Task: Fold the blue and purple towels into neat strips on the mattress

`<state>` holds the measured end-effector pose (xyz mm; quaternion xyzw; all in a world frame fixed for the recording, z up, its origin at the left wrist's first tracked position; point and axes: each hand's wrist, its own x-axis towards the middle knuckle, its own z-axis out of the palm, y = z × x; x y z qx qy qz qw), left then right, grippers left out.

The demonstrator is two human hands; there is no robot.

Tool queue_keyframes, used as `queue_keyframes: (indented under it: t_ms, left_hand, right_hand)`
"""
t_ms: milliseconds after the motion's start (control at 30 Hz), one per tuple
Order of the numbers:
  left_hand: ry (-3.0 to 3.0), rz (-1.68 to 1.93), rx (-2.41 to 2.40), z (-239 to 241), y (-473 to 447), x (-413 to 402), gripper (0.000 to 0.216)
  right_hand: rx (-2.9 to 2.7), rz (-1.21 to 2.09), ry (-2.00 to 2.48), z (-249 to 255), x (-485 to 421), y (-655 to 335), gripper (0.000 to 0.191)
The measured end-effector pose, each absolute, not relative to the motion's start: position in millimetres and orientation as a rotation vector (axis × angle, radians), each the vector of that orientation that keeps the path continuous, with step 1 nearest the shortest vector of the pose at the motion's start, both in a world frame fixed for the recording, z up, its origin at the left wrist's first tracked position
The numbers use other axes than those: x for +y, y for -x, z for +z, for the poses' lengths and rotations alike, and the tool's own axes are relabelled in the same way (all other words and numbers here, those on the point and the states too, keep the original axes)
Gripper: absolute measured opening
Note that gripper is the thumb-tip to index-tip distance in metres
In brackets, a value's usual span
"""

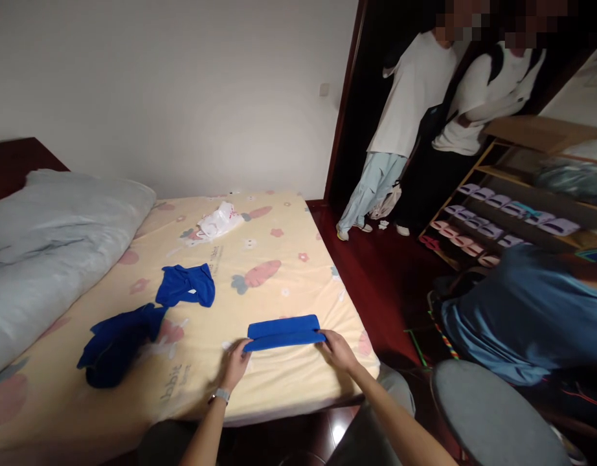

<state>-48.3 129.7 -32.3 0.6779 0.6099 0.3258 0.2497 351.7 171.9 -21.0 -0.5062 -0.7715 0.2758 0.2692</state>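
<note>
A blue cloth [283, 331] lies on the bed's patterned sheet [298, 382], its near part folded up in a long narrow strip. My left hand [237, 364] pinches the left end of that strip between thumb and fingers. At the right end, my right hand [338, 349] grips the other corner in the same way. Left of the hands lies a blue piece of fabric [186, 285] with a small white tag. Nearer to me is a crumpled, darker blue piece [120, 346]. Neither of these two is touched by a hand.
A white plastic bag [221, 221] rests farther back on the bed, and a grey quilt [60, 220] is heaped at the left. Two people stand by the doorway. Another person in a blue shirt [517, 317] is beside a round stool [493, 414] and a slipper rack [473, 175].
</note>
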Motion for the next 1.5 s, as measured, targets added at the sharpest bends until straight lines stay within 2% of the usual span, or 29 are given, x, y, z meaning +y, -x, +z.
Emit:
queue_keyframes:
  t_ms: [200, 500, 600, 700, 767, 867, 1000, 1267, 1500]
  left_hand:
    - [-1.618, 0.885, 1.624, -35, 52, 139, 0.038]
    - [-1.741, 0.852, 1.897, -31, 39, 170, 0.038]
    - [-1.847, 0.836, 2.029, -25, 33, 162, 0.038]
    - [-2.162, 0.820, 2.086, -18, 18, 155, 0.040]
    - [-2.435, 0.742, 1.938, -16, 0, 155, 0.044]
    - [-2.696, 0.538, 1.667, -18, -27, 159, 0.050]
    - [-2.736, 0.430, 1.648, -32, -33, 163, 0.055]
    - [-2.666, 0.401, 1.750, -49, 33, 154, 0.068]
    - [-2.622, 0.387, 1.757, -53, 50, 149, 0.069]
  right_hand:
    - [-1.954, 1.047, 1.454, -20, 184, -361, 0.040]
    - [-1.963, 0.770, 1.868, -35, 210, -334, 0.041]
    - [-1.927, 0.550, 1.918, -31, 202, -327, 0.043]
    - [-1.926, 0.219, 1.818, -18, 189, -309, 0.041]
    - [-2.048, 0.139, 1.618, -9, 182, -286, 0.043]
    - [-2.288, 0.163, 1.314, -6, 177, -246, 0.050]
    - [-2.394, 0.144, 1.230, -29, 178, -227, 0.056]
    - [-2.521, 0.150, 1.166, -47, 187, -298, 0.064]
    - [-2.475, 0.233, 1.228, -49, 193, -335, 0.067]
